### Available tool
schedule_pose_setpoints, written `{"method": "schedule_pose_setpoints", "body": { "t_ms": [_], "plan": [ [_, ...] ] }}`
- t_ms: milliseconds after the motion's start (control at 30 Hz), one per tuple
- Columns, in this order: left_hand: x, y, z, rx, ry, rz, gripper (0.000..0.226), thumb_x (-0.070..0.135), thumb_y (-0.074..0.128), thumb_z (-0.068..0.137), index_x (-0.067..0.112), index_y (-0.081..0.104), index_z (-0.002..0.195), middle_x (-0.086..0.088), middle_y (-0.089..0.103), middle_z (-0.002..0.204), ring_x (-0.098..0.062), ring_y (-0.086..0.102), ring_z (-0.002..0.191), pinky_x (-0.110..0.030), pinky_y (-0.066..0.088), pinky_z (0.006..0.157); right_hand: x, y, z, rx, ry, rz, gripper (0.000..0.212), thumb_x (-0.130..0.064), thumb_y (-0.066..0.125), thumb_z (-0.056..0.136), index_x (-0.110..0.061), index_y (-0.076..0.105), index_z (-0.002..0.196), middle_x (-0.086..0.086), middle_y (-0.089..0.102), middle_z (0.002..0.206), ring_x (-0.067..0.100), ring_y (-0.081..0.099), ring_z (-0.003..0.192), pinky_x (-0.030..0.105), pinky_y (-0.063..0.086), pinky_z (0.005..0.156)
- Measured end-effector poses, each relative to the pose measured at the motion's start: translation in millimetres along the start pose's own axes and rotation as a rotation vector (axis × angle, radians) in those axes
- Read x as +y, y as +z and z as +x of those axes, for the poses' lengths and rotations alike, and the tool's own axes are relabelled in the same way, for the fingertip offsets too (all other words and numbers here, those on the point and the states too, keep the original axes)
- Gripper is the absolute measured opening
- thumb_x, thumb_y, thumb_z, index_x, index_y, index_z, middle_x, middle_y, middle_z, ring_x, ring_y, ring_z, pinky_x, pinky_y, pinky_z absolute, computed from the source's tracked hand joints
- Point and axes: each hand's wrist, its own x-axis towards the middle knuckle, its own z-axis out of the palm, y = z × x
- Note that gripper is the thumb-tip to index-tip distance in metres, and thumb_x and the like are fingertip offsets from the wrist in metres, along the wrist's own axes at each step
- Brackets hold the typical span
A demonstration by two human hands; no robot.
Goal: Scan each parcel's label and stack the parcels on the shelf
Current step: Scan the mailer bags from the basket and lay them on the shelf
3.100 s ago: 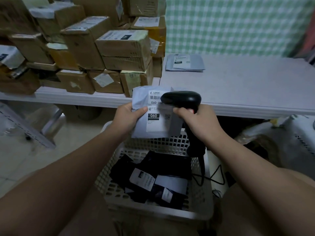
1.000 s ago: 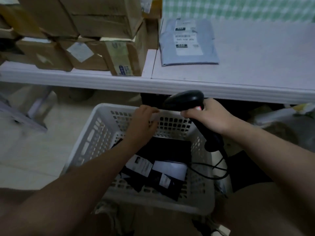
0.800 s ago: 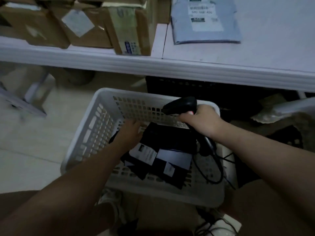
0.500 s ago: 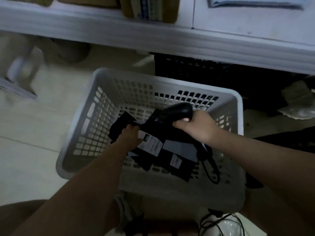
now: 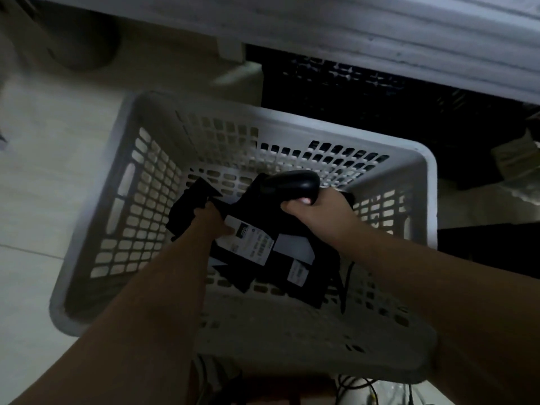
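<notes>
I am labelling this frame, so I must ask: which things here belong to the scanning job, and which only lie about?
Job:
left hand gripping a black parcel
right hand holding the scanner
other parcels
white basket
shelf

Lying about:
black crate under the shelf
cables beside the basket

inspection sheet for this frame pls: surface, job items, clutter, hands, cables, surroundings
Surface: only the front edge of the shelf shows; its top is out of view.
Job's things: white basket holds a labelled black parcel lying on other black parcels; scanner above them.
Clutter: pale crumpled thing at the right edge, too dim to identify.
Hands: left hand grips the labelled black parcel; right hand holds the scanner.
Cables: scanner cable hangs into the basket; loose cables below its near rim.
Surroundings: black crate under the shelf; pale floor.
</notes>
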Motion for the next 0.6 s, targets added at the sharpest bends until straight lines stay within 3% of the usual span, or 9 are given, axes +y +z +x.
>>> {"method": "schedule_pose_setpoints", "body": {
  "t_ms": [100,167,233,300,367,400,500,600],
  "plan": [
    [-9.2,4.4,-2.0,0.006,0.02,0.002,0.096,0.03,0.071,0.085,0.006,0.007,0.152,-0.018,0.02,0.156,-0.033,0.025,0.141,-0.04,0.026,0.114,0.5,0.0,-1.7,-0.008,-0.003,-0.02,0.024,-0.025,0.065,0.09,-0.005,0.057,0.079,0.015,0.059,0.079,0.022,0.056,0.077,0.03,0.039,0.066],
    [-11.7,5.9,-10.9,0.079,-0.028,0.025,0.084,0.038,0.067,0.087,0.009,0.019,0.149,-0.02,0.02,0.153,-0.038,0.025,0.138,-0.045,0.027,0.112,-0.3,0.1,-5.0,0.002,-0.01,-0.009,0.03,-0.026,0.066,0.09,0.003,0.062,0.086,0.022,0.065,0.087,0.029,0.062,0.083,0.033,0.044,0.069],
    [-14.6,11.6,-19.4,0.117,-0.081,-0.076,0.091,0.041,0.07,0.084,0.011,0.014,0.149,-0.021,0.01,0.153,-0.042,0.02,0.139,-0.051,0.026,0.112,-0.7,1.2,-9.2,0.023,-0.013,0.008,0.033,-0.026,0.067,0.089,0.006,0.066,0.1,0.022,0.069,0.1,0.03,0.065,0.095,0.041,0.052,0.081],
    [-20.4,20.5,-19.2,0.116,-0.104,-0.31,0.112,0.04,0.076,0.079,0.009,-0.004,0.151,-0.02,0.005,0.156,-0.04,0.017,0.142,-0.051,0.024,0.114,2.6,2.2,-11.0,0.039,-0.018,0.019,0.031,-0.025,0.068,0.088,0.002,0.068,0.104,0.019,0.07,0.103,0.027,0.065,0.098,0.045,0.051,0.092],
    [-24.0,29.6,-17.3,0.124,-0.122,-0.427,0.12,0.038,0.078,0.076,0.004,-0.01,0.151,-0.018,0.008,0.158,-0.035,0.017,0.144,-0.045,0.022,0.116,9.1,2.9,-11.5,0.03,-0.021,-0.008,0.031,-0.024,0.067,0.089,0.003,0.068,0.101,0.018,0.07,0.099,0.026,0.065,0.094,0.038,0.051,0.082],
    [-22.7,32.6,-18.4,0.132,-0.116,-0.445,0.116,0.036,0.078,0.077,0.002,-0.004,0.151,-0.018,0.014,0.157,-0.033,0.021,0.143,-0.042,0.024,0.115,13.3,3.2,-11.9,0.015,-0.019,-0.027,0.031,-0.024,0.066,0.09,0.005,0.067,0.101,0.019,0.069,0.096,0.026,0.064,0.091,0.033,0.048,0.074],
    [-12.7,31.1,-26.3,0.235,-0.03,-0.388,0.079,0.031,0.074,0.083,-0.001,0.034,0.143,-0.019,0.045,0.141,-0.033,0.044,0.128,-0.039,0.039,0.103,21.5,0.2,-10.9,-0.014,-0.015,-0.084,0.026,-0.025,0.066,0.09,0.0,0.065,0.085,0.012,0.064,0.079,0.016,0.058,0.074,0.021,0.041,0.059],
    [3.8,9.6,-46.6,0.34,0.073,-0.282,0.058,0.029,0.064,0.091,-0.001,0.044,0.136,-0.021,0.054,0.132,-0.033,0.051,0.12,-0.035,0.042,0.092,19.2,-6.5,-12.8,-0.023,-0.032,-0.12,0.025,-0.026,0.066,0.09,-0.01,0.058,0.071,0.003,0.057,0.068,0.013,0.054,0.068,0.023,0.038,0.056]
  ]
}}
